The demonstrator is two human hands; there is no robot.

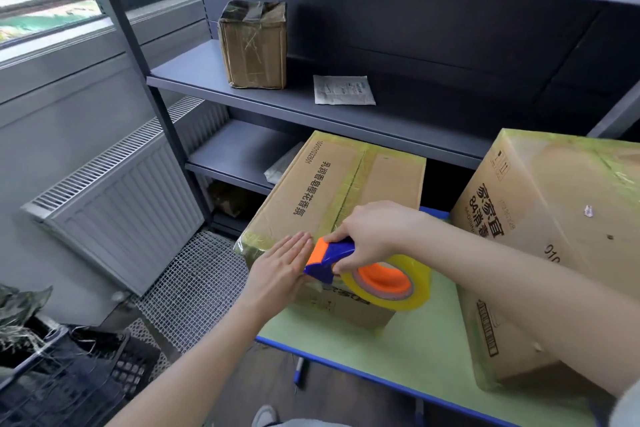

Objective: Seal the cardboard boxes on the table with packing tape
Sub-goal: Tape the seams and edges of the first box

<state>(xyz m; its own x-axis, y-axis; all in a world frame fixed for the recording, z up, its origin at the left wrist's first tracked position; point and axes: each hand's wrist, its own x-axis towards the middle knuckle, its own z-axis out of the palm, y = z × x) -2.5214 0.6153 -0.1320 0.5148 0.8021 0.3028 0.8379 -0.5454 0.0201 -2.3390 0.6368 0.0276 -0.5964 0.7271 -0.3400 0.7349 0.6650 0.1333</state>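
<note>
A person's left grip (pixel 282 269), fingers straight, presses flat on the near edge of a cardboard box (pixel 332 180) on the green counter (pixel 415 354); the right grip (pixel 372 236) is clamped round a blue tape dispenser (pixel 330 258) at that edge, a larger box (pixel 561 204) just beside.

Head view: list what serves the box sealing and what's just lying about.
Job: brown cardboard box, centre; larger brown cardboard box, right; blue-and-orange tape dispenser in the right hand; left hand flat against the centre box; green table.
Lying about: small taped brown box on the grey metal shelf; white flat packet; white radiator; black plastic crate.
</note>
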